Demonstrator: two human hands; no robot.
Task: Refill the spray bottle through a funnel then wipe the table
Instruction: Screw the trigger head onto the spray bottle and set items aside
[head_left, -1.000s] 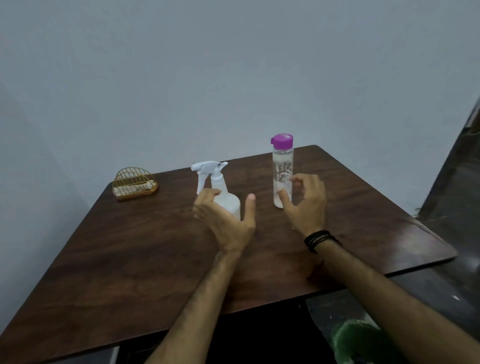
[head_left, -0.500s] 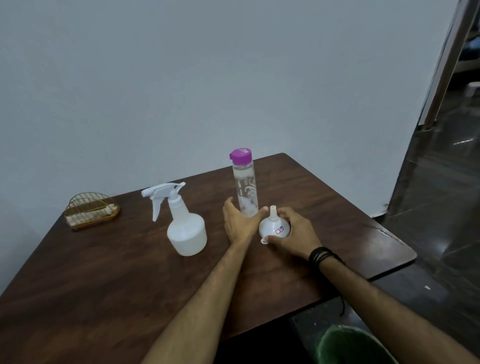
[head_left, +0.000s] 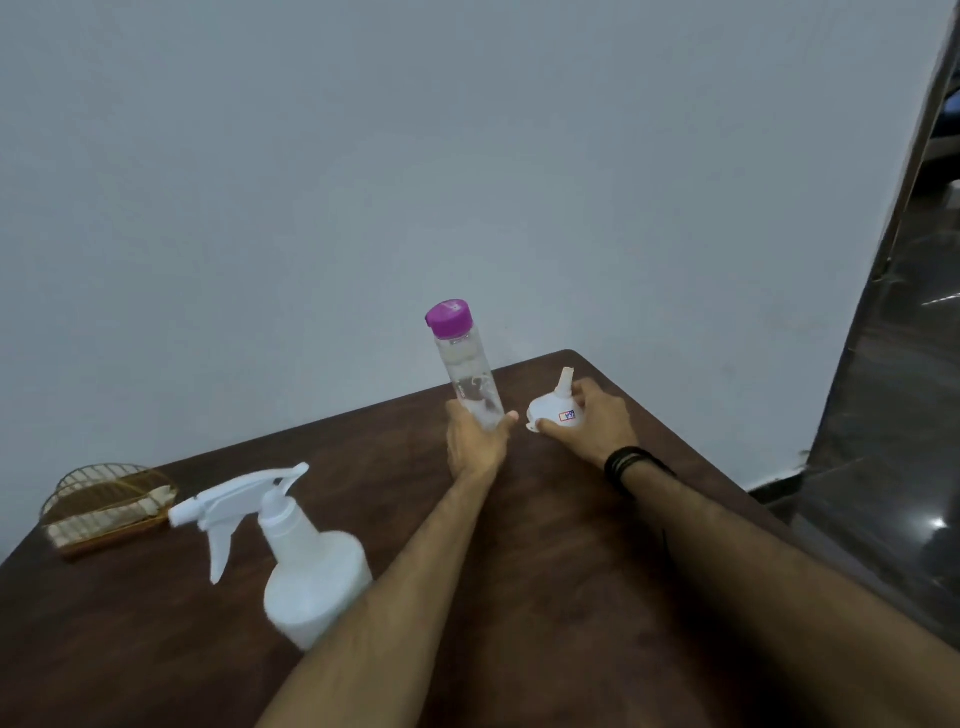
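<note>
A white spray bottle with its trigger head on stands on the brown table at the left, partly behind my left forearm. My left hand grips the base of a clear water bottle with a purple cap, tilted slightly left near the table's far edge. My right hand holds a small white funnel, spout up, wide end down on the table to the right of the bottle.
A gold wire basket with something pale inside sits at the table's far left. A pale wall stands behind the table. Dark shiny floor lies to the right, past the table's right edge.
My left hand has closed round the water bottle's base and tilted it. My right hand has carried the funnel rightward, away from the bottle. The view has shifted closer and to the right.
</note>
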